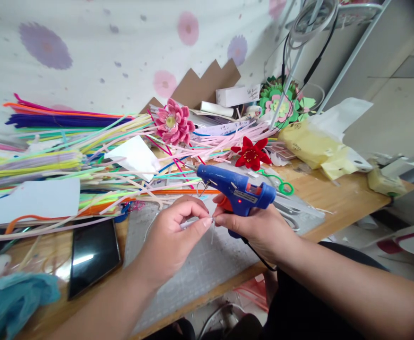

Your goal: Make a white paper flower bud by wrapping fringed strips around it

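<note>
My right hand (260, 229) is wrapped round the handle of a blue hot glue gun (233, 186) with an orange trigger. Its nozzle points to the upper left, and a small red light glows on its side. Thumb and forefinger of that hand also meet at a tiny pale piece, too small to name. My left hand (176, 229) is closed in a pinch at the same spot, fingertips almost touching the right ones. A thin whitish strand hangs below the fingertips. Both hands are above a grey cutting mat (193, 278).
Bundles of coloured pipe cleaners (61, 163) cover the table's left and back. A pink flower (173, 122) and a red flower (252, 153) lie beyond the glue gun. A dark phone (93, 257) lies left, near a blue cloth (15, 297). Yellow packaging (309, 141) sits right.
</note>
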`<state>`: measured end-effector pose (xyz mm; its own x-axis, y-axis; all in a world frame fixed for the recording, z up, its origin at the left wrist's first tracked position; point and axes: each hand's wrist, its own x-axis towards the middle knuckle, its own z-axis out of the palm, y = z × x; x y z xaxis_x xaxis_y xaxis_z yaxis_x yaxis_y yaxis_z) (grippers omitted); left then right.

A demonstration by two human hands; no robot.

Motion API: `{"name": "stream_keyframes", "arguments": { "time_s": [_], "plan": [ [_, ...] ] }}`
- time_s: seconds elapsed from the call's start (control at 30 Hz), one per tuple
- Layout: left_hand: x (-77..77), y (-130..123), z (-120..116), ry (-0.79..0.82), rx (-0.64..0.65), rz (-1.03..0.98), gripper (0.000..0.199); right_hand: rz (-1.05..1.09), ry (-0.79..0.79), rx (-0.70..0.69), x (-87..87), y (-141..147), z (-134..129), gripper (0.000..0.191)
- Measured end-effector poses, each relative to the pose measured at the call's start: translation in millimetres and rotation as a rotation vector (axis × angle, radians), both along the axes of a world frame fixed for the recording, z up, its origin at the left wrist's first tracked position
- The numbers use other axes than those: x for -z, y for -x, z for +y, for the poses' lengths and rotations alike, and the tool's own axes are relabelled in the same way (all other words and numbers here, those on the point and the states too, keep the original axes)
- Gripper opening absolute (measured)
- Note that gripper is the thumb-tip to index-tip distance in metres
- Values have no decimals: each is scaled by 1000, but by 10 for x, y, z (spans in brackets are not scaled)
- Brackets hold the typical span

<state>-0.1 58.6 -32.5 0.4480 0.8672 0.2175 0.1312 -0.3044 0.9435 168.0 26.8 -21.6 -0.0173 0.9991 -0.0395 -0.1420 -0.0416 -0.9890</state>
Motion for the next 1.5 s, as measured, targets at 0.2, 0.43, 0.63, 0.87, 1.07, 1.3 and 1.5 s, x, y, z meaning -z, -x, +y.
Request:
{"name": "stream_keyframes", "arguments": {
  "time_s": [0.2, 0.43, 0.63, 0.87, 1.07, 1.3, 1.5],
  "plan": [
    [15, 10, 26, 154, -63, -56, 9, -75, -148, 257, -104, -546, 120, 29],
    [28, -3, 86, 330, -204, -92, 15, -830, 121, 678, 48, -2129, 251, 23],
    [64, 8, 137, 328, -196, -49, 20, -1010, 361, 624, 392, -2605, 281, 25],
    [72, 12, 156, 335, -246, -50, 17, -1154, 398, 491, 507, -2795, 382, 29],
    [60, 21, 163, 309, -243, -27, 20, -1144, 278, 555, 419, -2871, 226, 35],
    [26, -8, 145, 244, -248, 22, 21, -1146, -50, 892, -14, -2485, -170, 45],
    [25, -15, 147, 224, -275, 27, 18, -1383, -230, 326, -75, -1512, -123, 20]
  ]
}}
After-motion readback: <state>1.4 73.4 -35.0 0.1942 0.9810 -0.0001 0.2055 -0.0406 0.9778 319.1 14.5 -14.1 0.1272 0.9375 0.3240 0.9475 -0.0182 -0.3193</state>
